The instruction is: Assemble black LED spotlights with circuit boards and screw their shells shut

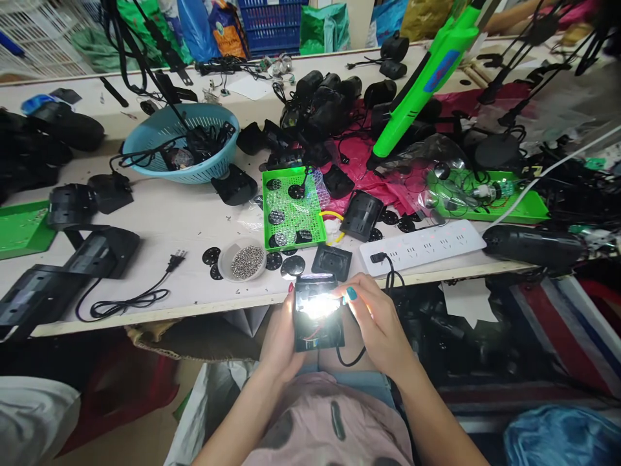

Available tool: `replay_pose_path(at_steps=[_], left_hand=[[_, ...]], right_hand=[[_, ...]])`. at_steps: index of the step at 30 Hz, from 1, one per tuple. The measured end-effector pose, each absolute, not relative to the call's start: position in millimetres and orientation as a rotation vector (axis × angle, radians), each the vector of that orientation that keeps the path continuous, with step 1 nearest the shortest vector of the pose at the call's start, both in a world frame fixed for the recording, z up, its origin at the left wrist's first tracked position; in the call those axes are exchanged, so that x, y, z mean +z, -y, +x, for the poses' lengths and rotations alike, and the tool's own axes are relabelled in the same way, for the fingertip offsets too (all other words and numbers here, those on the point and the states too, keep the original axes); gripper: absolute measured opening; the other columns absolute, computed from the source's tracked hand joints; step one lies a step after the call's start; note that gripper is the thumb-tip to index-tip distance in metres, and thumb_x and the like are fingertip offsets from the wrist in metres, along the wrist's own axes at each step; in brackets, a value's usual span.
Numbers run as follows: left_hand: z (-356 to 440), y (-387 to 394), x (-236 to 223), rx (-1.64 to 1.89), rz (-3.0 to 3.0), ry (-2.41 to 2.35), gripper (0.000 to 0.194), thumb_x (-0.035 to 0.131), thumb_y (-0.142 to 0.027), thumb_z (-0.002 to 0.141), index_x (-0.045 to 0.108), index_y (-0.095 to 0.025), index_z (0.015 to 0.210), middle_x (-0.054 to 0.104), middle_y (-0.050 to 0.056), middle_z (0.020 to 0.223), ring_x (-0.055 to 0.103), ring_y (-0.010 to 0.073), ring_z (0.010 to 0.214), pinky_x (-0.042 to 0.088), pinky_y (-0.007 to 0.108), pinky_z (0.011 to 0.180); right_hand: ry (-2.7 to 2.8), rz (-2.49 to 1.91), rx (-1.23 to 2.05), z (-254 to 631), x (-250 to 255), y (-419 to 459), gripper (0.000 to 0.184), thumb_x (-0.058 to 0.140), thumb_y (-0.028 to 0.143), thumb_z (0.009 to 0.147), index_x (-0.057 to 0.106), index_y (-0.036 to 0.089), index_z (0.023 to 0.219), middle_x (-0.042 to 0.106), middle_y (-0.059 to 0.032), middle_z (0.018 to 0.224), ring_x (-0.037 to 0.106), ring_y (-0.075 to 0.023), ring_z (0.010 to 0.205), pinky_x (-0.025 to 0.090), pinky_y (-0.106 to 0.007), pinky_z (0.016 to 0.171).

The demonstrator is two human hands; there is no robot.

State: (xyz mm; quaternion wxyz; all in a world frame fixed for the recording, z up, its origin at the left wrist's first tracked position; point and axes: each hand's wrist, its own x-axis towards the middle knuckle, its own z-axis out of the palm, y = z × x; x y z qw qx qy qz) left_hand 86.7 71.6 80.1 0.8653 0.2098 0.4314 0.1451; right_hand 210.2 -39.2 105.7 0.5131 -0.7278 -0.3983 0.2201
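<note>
A black lamp housing point(317, 340) is held upright over the lap, just in front of the table edge. Its front glows bright white, and the glare hides the details there. My left hand point(280, 340) is closed around its left side. At the upper right of the lit face, my right hand point(378, 320) has its fingers bent and pressed together on the lamp; whether a small part is between them is lost in the glare. Thin wires show below the light. A black cord point(353, 362) loops out from the lamp's lower right.
A white power strip point(422, 249) with a black plug lies at the table edge. Nearby are a bowl of screws point(247, 262), a green basket point(294, 243) with black discs, and a blue basket point(182, 165). A green electric screwdriver point(422, 84) hangs above black housings.
</note>
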Motion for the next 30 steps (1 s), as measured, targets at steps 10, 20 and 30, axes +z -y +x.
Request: replay_pose_path(at_steps=[10,20,30], left_hand=[[96.7,-78.4,94.6,0.184,0.228,-0.917,0.054,0.033,-0.046,0.104,0.068,-0.007,0.118,0.078,0.014,0.090,0.075,0.0241,0.080,0.060,0.035,0.078],[96.2,-77.2,92.8,0.173,0.222,-0.850,0.057,0.033,-0.051,0.102,0.067,-0.009,0.121,0.077,0.016,0.097,0.075,0.0271,0.088,0.060,0.039,0.083],[94.0,-77.1,98.1,0.271,0.217,-0.826,0.055,0.034,-0.049,0.103,0.069,-0.009,0.116,0.078,0.013,0.099,0.074,0.0235,0.082,0.057,0.040,0.090]], right_hand=[[0.825,-1.725,0.428,209.7,101.7,53.1,0.032,0.040,0.032,0.104,0.071,0.023,0.106,0.061,-0.0048,0.092,0.059,-0.0190,0.086,0.045,-0.032,0.076],[0.803,-1.761,0.469,198.4,102.5,71.7,0.022,0.049,0.028,0.101,0.070,0.025,0.104,0.062,-0.0016,0.089,0.059,-0.0154,0.081,0.044,-0.027,0.070],[1.080,-1.841,0.659,182.9,107.6,83.6,0.007,0.060,0.026,0.094,0.061,0.021,0.089,0.064,0.0019,0.081,0.061,-0.0125,0.078,0.045,-0.024,0.071]])
